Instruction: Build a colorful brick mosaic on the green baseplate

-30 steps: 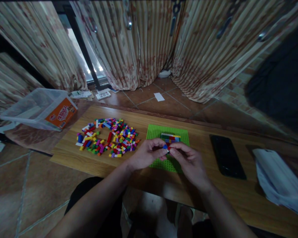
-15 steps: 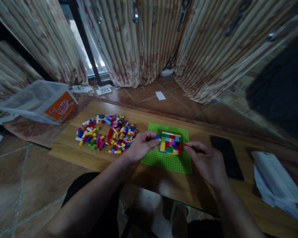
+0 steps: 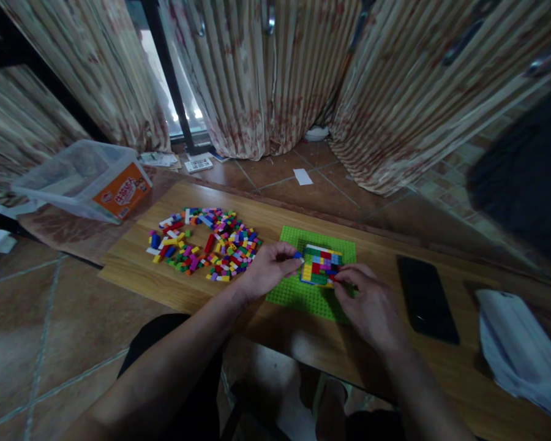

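A low block of many-coloured toy bricks (image 3: pixel 316 267) stands on a green studded baseplate (image 3: pixel 316 303). My left hand (image 3: pixel 269 269) is just left of the block, thumb and forefinger pinching a small blue brick (image 3: pixel 298 255). Something whitish shows at the same fingertips, too small to make out. My right hand (image 3: pixel 370 306) reaches over the block's near right corner. Its fingers are closed on a small red brick (image 3: pixel 332 277), at or touching the block's top; the fingertips partly hide it.
Loose bricks (image 3: pixel 229 245) lie heaped on the wooden table (image 3: pixel 138 269) to the left. Beyond is a clear plastic bin (image 3: pixel 73 177) with an orange label. A black phone-like slab (image 3: pixel 427 299) and a white plastic package (image 3: pixel 518 343) lie at right. Curtains (image 3: pixel 239 92) hang behind.
My right hand has moved left with the red brick, from beside the block to over its right edge. The left hand keeps its pinch beside the block. The view has shifted slightly.
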`<state>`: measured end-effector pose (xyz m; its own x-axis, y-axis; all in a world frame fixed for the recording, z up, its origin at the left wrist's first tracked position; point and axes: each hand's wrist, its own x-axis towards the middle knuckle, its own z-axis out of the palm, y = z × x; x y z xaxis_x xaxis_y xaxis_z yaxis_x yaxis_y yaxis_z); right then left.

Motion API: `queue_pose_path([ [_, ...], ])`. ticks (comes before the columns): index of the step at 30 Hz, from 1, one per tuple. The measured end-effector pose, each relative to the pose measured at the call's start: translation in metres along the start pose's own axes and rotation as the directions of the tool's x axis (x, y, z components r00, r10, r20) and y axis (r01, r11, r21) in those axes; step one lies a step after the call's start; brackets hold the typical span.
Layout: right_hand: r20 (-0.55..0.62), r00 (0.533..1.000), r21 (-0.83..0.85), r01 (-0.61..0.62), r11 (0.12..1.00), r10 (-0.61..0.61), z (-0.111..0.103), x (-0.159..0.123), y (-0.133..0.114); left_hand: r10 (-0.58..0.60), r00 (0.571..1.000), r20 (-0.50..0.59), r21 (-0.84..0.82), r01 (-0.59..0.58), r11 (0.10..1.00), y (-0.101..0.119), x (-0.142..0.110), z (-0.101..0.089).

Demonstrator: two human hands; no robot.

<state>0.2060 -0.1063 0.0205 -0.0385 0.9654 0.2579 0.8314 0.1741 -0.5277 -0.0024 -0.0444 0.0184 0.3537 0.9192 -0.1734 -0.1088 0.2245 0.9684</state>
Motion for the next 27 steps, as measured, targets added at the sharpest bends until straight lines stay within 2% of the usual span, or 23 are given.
queue_pose_path([
  [3,-0.025,0.998,0.032,-0.063,0.997,0.064,0.0034,0.0008,-0.0037,0.007,1.000,0.000,0.003,-0.007,1.000,-0.0004,-0.0003,-0.0005],
  [7,-0.053,0.981,0.158,-0.175,0.972,0.185,0.0057,0.0014,-0.0029,0.009,1.000,0.002,0.016,-0.009,1.000,0.0002,-0.0007,-0.0012],
  [11,0.015,0.920,0.252,-0.383,0.889,0.392,0.0060,0.0019,0.0004,0.010,1.000,0.000,0.021,-0.010,1.000,0.0013,-0.0004,-0.0018],
  [13,0.039,0.891,0.278,-0.445,0.851,0.453,0.0066,0.0022,0.0016,0.015,1.000,-0.003,0.025,-0.015,1.000,0.0016,-0.0002,-0.0019],
  [16,0.052,0.871,0.318,-0.478,0.819,0.489,0.0077,0.0026,0.0023,0.017,1.000,-0.011,0.032,-0.017,0.999,0.0014,-0.0003,-0.0018],
  [22,0.016,0.881,0.308,-0.455,0.836,0.473,0.0078,0.0024,0.0000,0.018,1.000,-0.005,0.033,-0.018,0.999,0.0008,-0.0008,-0.0018],
  [27,0.041,0.866,0.325,-0.483,0.813,0.498,0.0080,0.0038,0.0011,0.012,1.000,-0.005,0.029,-0.011,1.000,0.0010,-0.0011,-0.0019],
])
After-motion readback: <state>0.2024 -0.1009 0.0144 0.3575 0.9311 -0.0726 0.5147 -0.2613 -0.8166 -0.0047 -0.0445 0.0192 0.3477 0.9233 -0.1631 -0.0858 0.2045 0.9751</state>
